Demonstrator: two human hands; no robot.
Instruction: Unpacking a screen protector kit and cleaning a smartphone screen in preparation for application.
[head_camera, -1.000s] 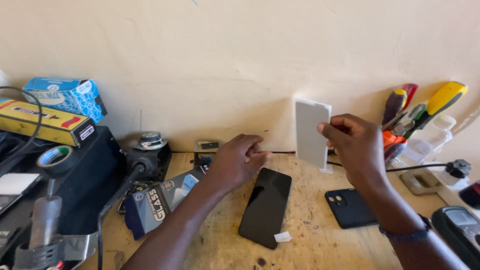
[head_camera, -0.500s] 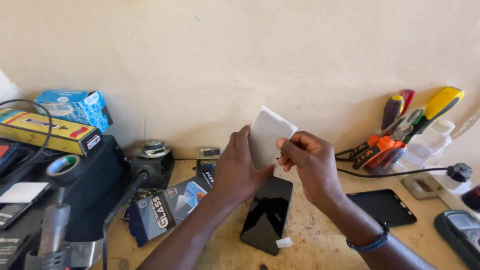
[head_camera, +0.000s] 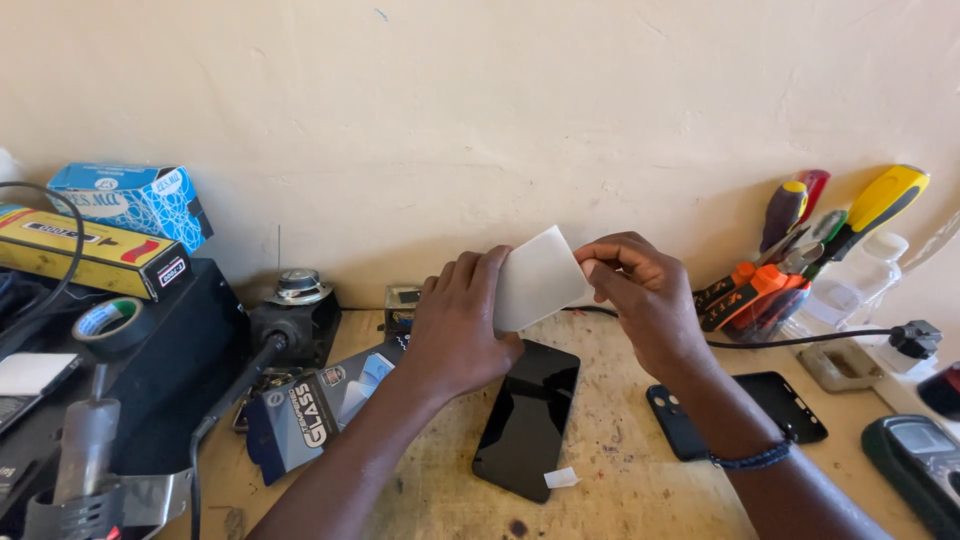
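Both hands hold one small white rectangular sheet (head_camera: 537, 277) in the air, tilted, above a wooden bench. My left hand (head_camera: 458, 322) grips its left edge, fingers behind it. My right hand (head_camera: 645, 295) pinches its upper right corner between thumb and fingers. Directly below lies a black phone (head_camera: 530, 413) with its dark screen up and a small white tab (head_camera: 560, 478) at its near corner.
A dark phone back cover (head_camera: 745, 412) lies to the right. Screwdrivers and pliers (head_camera: 800, 250) lean on the wall, with a black cable (head_camera: 800, 340) and a clear bottle (head_camera: 850, 280). Left: a screen-protector packet (head_camera: 315, 410), tape roll (head_camera: 110, 320), boxes (head_camera: 120, 225), black case (head_camera: 170, 370).
The white sheet came from the right, held by my right hand alone, to the middle above the phone. My left hand rose off the bench and took its left edge.
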